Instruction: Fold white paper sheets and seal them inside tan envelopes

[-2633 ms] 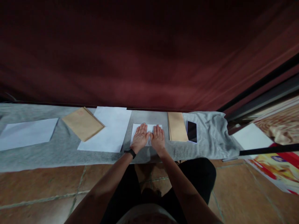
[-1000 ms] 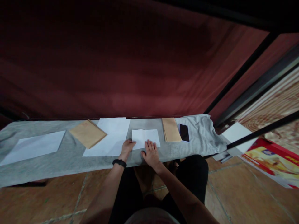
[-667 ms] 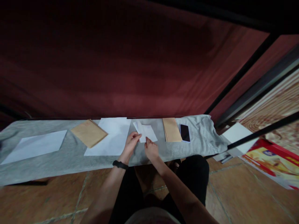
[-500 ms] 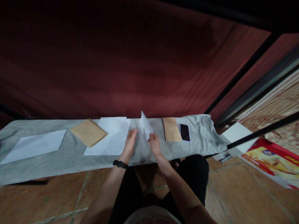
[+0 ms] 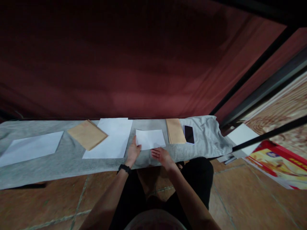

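Note:
A folded sheet of white paper [image 5: 151, 138] lies nearly flat above the grey cloth, its long side facing me. My left hand [image 5: 133, 151], with a black band at the wrist, grips its left end between thumb and fingers. Along the near edge, my right hand [image 5: 162, 156] has its fingers stretched out to the left, close against the paper. Larger white sheets [image 5: 112, 145] are to the left, partly under a stack of brown envelopes [image 5: 87, 134]. More brown envelopes [image 5: 176, 131] lie to the right of the folded sheet.
A phone [image 5: 189, 134] rests beside the right-hand envelopes. Another white sheet [image 5: 33, 147] is at the far left of the cloth-covered bench [image 5: 72, 167]. Behind stands a dark red wall [image 5: 134, 83]. A red and yellow box [image 5: 279, 163] sits at the right.
The white paper has gone from upright, held in my right hand, to nearly flat. My left hand has taken its left end, and my right hand's fingers have straightened at the near edge.

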Action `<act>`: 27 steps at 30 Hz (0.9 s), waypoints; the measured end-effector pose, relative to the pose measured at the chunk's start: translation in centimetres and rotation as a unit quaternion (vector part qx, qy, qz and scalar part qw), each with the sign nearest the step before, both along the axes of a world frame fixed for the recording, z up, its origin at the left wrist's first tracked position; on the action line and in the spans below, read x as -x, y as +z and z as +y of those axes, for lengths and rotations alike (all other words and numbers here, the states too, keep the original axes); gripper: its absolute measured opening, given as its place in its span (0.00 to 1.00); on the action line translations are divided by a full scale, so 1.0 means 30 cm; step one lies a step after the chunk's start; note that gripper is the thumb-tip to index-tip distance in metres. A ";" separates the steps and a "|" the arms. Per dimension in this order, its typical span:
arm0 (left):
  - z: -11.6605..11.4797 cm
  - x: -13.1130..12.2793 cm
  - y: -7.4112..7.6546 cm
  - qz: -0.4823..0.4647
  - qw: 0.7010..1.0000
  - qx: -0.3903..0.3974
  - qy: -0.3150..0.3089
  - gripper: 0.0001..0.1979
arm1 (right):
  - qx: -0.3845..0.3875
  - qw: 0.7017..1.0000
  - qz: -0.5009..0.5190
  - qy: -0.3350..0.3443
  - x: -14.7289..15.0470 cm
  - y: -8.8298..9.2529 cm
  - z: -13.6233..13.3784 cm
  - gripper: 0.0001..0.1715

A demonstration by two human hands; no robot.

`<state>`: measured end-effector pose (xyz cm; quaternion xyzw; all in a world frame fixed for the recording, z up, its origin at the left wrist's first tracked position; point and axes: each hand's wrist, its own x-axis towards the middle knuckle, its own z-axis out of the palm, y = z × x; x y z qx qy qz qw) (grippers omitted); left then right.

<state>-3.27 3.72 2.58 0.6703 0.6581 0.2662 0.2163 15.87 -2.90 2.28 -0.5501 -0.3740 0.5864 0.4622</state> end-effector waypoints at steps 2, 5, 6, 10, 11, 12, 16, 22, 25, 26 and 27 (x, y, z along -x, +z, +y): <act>-0.018 0.000 0.019 0.054 0.996 0.062 0.035 0.37 | 0.025 1.000 -0.005 0.008 -0.010 -0.002 -0.022 0.28; -0.052 -0.022 0.054 0.147 0.986 0.063 0.052 0.35 | 0.023 0.997 -0.071 -0.026 -0.010 0.003 -0.018 0.25; -0.062 -0.034 0.061 0.177 0.982 0.037 0.052 0.33 | 0.009 0.994 -0.097 -0.043 -0.005 0.004 -0.009 0.23; -0.088 -0.091 0.035 0.236 0.969 -0.072 -0.032 0.28 | -0.146 0.947 -0.287 -0.014 0.037 -0.001 0.020 0.25; -0.092 -0.103 0.017 0.233 0.966 -0.080 -0.075 0.27 | -0.192 0.916 -0.352 0.015 0.050 -0.008 0.022 0.26; -0.096 -0.113 -0.004 0.230 0.963 -0.078 -0.120 0.27 | -0.227 0.882 -0.411 0.043 0.063 -0.018 0.020 0.28; -0.110 -0.127 -0.075 0.244 0.948 -0.062 -0.195 0.30 | -0.260 0.782 -0.558 0.092 0.084 -0.064 0.001 0.30; -0.115 -0.110 -0.096 0.244 0.954 -0.078 -0.156 0.30 | -0.249 0.724 -0.639 0.072 0.028 -0.113 -0.008 0.34; -0.121 -0.090 -0.100 0.229 0.963 -0.086 -0.115 0.31 | -0.245 0.709 -0.659 0.057 -0.016 -0.127 -0.013 0.35; -0.124 -0.082 -0.103 0.224 0.965 -0.091 -0.103 0.31 | -0.243 0.706 -0.663 0.053 -0.030 -0.130 -0.016 0.35; -0.127 -0.073 -0.106 0.220 0.967 -0.095 -0.092 0.31 | -0.240 0.703 -0.667 0.049 -0.044 -0.133 -0.020 0.35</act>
